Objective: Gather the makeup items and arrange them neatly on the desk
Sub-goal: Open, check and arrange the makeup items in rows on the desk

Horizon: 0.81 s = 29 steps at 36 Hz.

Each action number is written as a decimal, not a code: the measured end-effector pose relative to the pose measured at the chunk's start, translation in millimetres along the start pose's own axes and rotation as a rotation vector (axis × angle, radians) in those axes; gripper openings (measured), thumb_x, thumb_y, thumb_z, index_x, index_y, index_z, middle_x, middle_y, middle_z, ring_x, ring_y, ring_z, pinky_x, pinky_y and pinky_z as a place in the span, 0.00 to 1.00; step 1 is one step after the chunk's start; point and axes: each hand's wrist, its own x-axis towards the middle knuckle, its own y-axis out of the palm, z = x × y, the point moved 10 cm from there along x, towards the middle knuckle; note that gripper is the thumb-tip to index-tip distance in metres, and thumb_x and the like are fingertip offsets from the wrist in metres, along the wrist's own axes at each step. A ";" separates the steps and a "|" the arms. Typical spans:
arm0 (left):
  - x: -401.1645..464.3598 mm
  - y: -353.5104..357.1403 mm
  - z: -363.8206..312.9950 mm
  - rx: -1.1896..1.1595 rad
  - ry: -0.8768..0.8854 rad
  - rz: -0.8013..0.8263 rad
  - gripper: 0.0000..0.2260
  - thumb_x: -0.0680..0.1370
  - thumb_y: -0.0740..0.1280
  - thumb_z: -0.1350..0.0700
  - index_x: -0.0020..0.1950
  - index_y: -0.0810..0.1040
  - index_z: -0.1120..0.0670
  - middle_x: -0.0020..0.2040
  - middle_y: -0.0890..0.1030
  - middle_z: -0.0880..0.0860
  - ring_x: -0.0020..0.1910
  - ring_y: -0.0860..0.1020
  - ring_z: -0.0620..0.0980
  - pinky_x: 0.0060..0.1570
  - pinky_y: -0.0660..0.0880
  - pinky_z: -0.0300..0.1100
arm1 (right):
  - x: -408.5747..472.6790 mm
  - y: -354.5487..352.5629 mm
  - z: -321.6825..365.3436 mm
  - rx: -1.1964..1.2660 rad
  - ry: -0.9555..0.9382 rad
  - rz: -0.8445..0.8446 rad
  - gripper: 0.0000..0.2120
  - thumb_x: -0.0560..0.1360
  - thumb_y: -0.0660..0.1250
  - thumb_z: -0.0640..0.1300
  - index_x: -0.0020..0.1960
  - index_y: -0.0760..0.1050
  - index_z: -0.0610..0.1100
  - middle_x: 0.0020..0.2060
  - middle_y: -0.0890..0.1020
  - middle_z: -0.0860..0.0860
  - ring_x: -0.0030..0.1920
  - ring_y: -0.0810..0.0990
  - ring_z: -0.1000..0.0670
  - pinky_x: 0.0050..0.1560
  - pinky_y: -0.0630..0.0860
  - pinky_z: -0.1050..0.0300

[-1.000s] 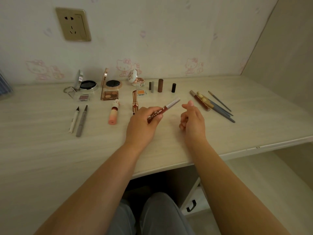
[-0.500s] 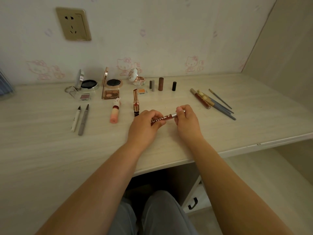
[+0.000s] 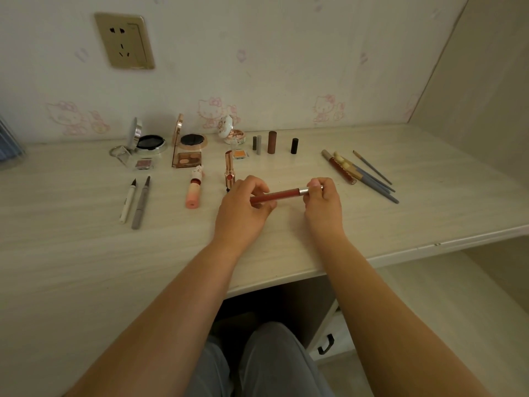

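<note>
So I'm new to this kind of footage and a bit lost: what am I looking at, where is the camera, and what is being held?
There is no machine here. The camera sits on a person's head and looks forward and down, so the two forearms reaching into the picture are that person's own.

The left hand and the right hand hold one reddish-brown makeup pencil level above the desk. The left hand's grip is on the coloured end; the right hand pinches the silver end.

On the desk, makeup lies in rows. At the back are two open compacts and an eyeshadow palette. Beside them stand small upright tubes. Nearer lie two eyeliner pens, a pink lipstick and a rose-gold lipstick. To the right lies a bundle of brushes and pencils. A wall socket is above.
</note>
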 end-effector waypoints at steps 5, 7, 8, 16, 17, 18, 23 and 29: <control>-1.2 -0.2 5.8 -0.123 -0.060 0.024 0.04 0.75 0.68 0.49 0.44 0.76 0.48 0.39 0.77 0.42 0.40 0.74 0.39 0.41 0.68 0.27 | 4.2 0.3 -11.3 0.109 0.063 -0.017 0.11 0.82 0.52 0.48 0.44 0.70 0.50 0.34 0.71 0.52 0.35 0.69 0.54 0.41 0.68 0.55; -0.9 1.0 8.6 -0.139 -0.080 0.035 0.08 0.76 0.64 0.45 0.41 0.76 0.47 0.35 0.78 0.43 0.36 0.76 0.41 0.43 0.71 0.35 | 4.5 0.1 -14.1 0.134 0.078 -0.021 0.12 0.81 0.52 0.48 0.41 0.69 0.51 0.33 0.70 0.52 0.34 0.68 0.54 0.41 0.67 0.54; -0.7 1.6 9.0 -0.145 -0.086 0.039 0.08 0.76 0.64 0.44 0.41 0.76 0.46 0.35 0.79 0.44 0.36 0.77 0.41 0.44 0.72 0.37 | 4.7 -0.2 -15.0 0.135 0.081 -0.022 0.13 0.81 0.52 0.48 0.41 0.69 0.51 0.32 0.70 0.52 0.34 0.67 0.54 0.41 0.66 0.54; 2.0 -1.9 11.2 -0.179 -0.077 0.026 0.06 0.74 0.70 0.51 0.47 0.74 0.46 0.41 0.75 0.41 0.40 0.73 0.39 0.39 0.67 0.27 | 7.5 -2.3 -20.9 0.196 0.108 -0.050 0.13 0.82 0.52 0.49 0.41 0.69 0.50 0.33 0.69 0.52 0.33 0.67 0.56 0.38 0.66 0.58; 1.8 -1.5 11.5 -0.185 -0.085 0.037 0.04 0.75 0.69 0.50 0.44 0.74 0.47 0.39 0.76 0.42 0.40 0.74 0.40 0.40 0.68 0.30 | 8.0 -2.5 -21.5 0.199 0.111 -0.050 0.13 0.82 0.52 0.49 0.41 0.69 0.50 0.33 0.69 0.52 0.33 0.67 0.56 0.38 0.66 0.58; 1.3 -0.7 11.1 -0.191 -0.092 0.047 0.06 0.75 0.67 0.48 0.42 0.73 0.47 0.38 0.76 0.44 0.39 0.75 0.41 0.41 0.68 0.33 | 8.3 -3.0 -22.0 0.203 0.113 -0.051 0.13 0.82 0.52 0.49 0.41 0.69 0.50 0.33 0.69 0.52 0.33 0.67 0.56 0.38 0.66 0.59; 0.4 0.7 11.8 -0.247 -0.119 0.052 0.10 0.75 0.63 0.42 0.42 0.74 0.47 0.38 0.78 0.45 0.36 0.77 0.42 0.42 0.71 0.36 | 9.6 -3.4 -24.6 0.228 0.124 -0.045 0.13 0.82 0.52 0.48 0.41 0.69 0.51 0.34 0.69 0.53 0.33 0.68 0.57 0.38 0.66 0.60; 3.3 2.7 12.5 -0.305 -0.090 0.084 0.07 0.75 0.69 0.54 0.44 0.73 0.44 0.43 0.80 0.46 0.37 0.79 0.41 0.42 0.72 0.33 | 10.8 -2.9 -25.4 0.223 0.129 -0.058 0.13 0.82 0.51 0.48 0.41 0.69 0.51 0.34 0.69 0.53 0.34 0.68 0.57 0.38 0.66 0.60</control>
